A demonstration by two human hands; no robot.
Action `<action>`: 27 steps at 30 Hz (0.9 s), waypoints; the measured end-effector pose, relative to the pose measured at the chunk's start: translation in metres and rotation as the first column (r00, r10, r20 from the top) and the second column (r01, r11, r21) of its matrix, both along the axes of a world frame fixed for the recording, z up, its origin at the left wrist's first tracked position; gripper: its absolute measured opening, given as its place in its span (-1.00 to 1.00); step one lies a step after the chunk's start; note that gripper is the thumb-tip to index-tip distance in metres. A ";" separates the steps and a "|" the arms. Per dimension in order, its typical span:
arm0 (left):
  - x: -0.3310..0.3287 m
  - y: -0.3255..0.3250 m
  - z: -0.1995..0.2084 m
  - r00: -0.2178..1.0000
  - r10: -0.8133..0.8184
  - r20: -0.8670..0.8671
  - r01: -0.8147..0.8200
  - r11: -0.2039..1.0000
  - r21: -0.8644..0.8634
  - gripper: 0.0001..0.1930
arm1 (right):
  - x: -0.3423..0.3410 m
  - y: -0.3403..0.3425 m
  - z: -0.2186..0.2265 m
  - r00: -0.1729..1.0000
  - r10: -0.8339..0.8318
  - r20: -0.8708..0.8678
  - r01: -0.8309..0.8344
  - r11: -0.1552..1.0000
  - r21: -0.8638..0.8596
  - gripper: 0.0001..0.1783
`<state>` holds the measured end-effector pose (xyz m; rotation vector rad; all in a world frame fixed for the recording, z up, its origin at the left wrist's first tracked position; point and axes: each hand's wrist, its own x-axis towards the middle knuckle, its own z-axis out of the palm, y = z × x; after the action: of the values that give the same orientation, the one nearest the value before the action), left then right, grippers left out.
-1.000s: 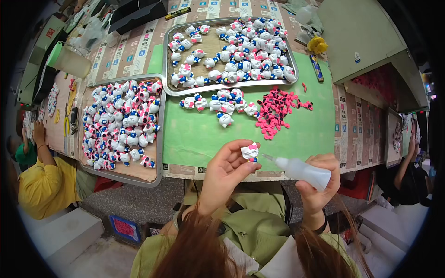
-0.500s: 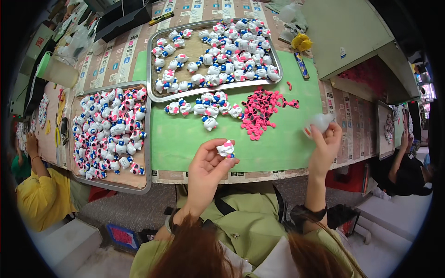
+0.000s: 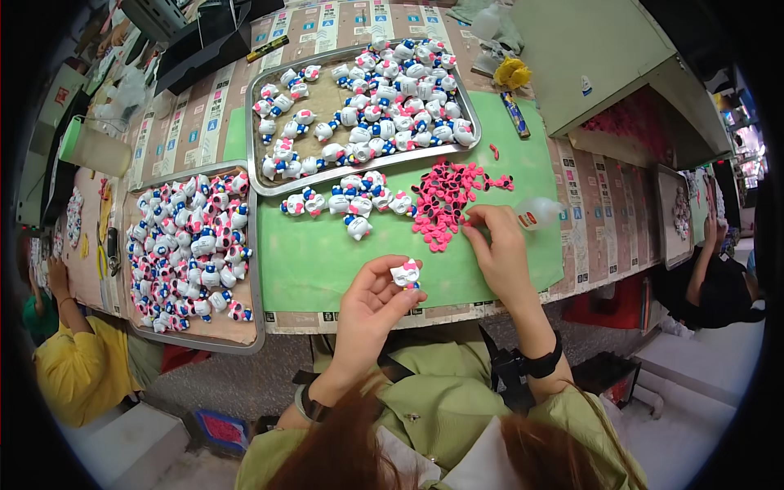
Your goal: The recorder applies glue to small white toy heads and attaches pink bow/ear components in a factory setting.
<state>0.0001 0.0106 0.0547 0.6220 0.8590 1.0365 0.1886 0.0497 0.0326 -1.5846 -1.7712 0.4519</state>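
Note:
Between the thumb and fingers of my left hand (image 3: 366, 306) is a small white cat figurine (image 3: 406, 274) with a pink bow, held upright in front of me. My right hand (image 3: 500, 251) reaches to the right edge of a pile of small pink sunglasses (image 3: 445, 196); its thumb and forefinger are bent and slightly apart, with nothing visible between them. Just beyond that hand, a translucent white squeeze bottle (image 3: 541, 214) rests on the green mat (image 3: 327, 273). Left of the pile lies a loose group of figurines (image 3: 357, 200).
A metal tray of figurines (image 3: 255, 175) stands at the back. Another tray, full of figurines with pink glasses (image 3: 260, 269), is at the left. A grey metal box (image 3: 596, 65) rises at the right back, near a marker-like tube (image 3: 515, 114). Other people sit at both sides.
My right hand has let go of the squeeze bottle, now on the mat, and moved left to the pink pile. My left hand still holds the figurine.

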 end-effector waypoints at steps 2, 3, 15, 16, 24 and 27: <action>0.002 -0.001 -0.004 1.000 -0.005 0.014 0.005 1.000 -0.008 -0.66 | 0.000 -0.001 -0.003 0.999 -0.026 -0.027 0.024 0.999 -0.048 -0.83; 0.003 0.000 -0.004 0.999 -0.036 0.037 0.037 0.999 -0.031 -0.66 | -0.002 -0.004 -0.001 0.985 -0.055 -0.166 0.041 0.995 -0.089 -0.83; 0.008 -0.002 -0.001 0.948 -0.262 0.180 0.278 0.958 -0.068 -0.66 | -0.026 -0.033 0.022 0.969 0.154 -0.192 -0.156 0.988 0.006 -0.78; 0.008 -0.002 -0.002 0.949 -0.262 0.175 0.277 0.959 -0.067 -0.66 | -0.025 -0.033 0.021 0.972 0.168 -0.165 -0.169 0.986 0.008 -0.78; 0.009 -0.003 -0.003 0.984 -0.164 0.072 0.171 0.980 -0.100 -0.64 | -0.024 -0.041 0.026 0.966 0.197 -0.170 -0.167 0.970 0.176 -0.77; 0.009 -0.002 0.000 0.983 -0.177 0.046 0.181 0.979 -0.089 -0.65 | -0.023 -0.040 0.030 0.947 0.322 -0.001 -0.311 0.916 0.252 -0.72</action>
<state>0.0095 0.0082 0.0546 0.5879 0.7976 0.8383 0.1653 0.0098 0.0628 -1.1111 -1.9742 0.3919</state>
